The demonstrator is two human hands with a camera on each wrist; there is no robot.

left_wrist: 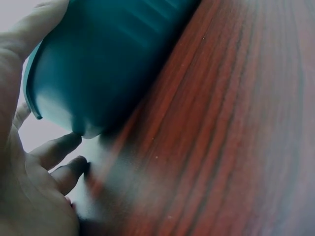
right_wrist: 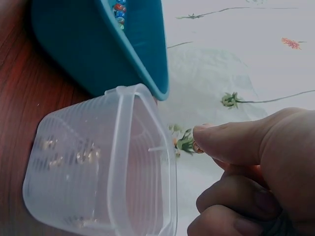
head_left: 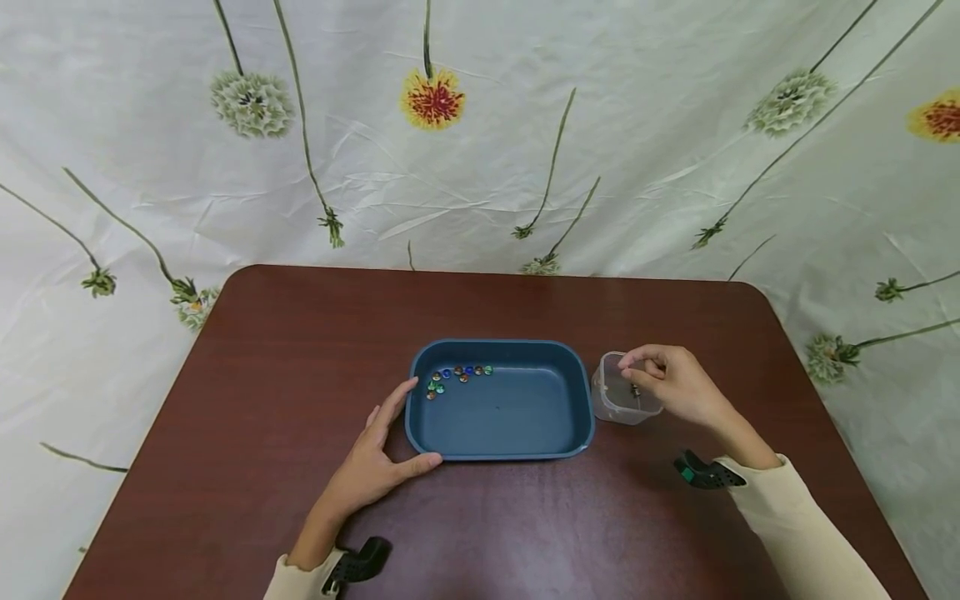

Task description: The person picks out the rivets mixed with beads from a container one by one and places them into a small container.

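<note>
My left hand touches the left end of a blue tray. Its fingers are straight and spread, with the thumb at the near corner. Several small coloured glass marbles lie inside the tray toward its far left. Just right of the tray stands a clear plastic container, with my right hand above it. Between the thumb and forefinger of that hand I pinch a small brownish marble, mostly hidden by the fingertips. Small shiny gold-brown things show through the container's wall.
The dark red-brown wooden table has rounded far corners. Behind it hangs a white cloth printed with flowers. A dark band sits on my right wrist and another on the left.
</note>
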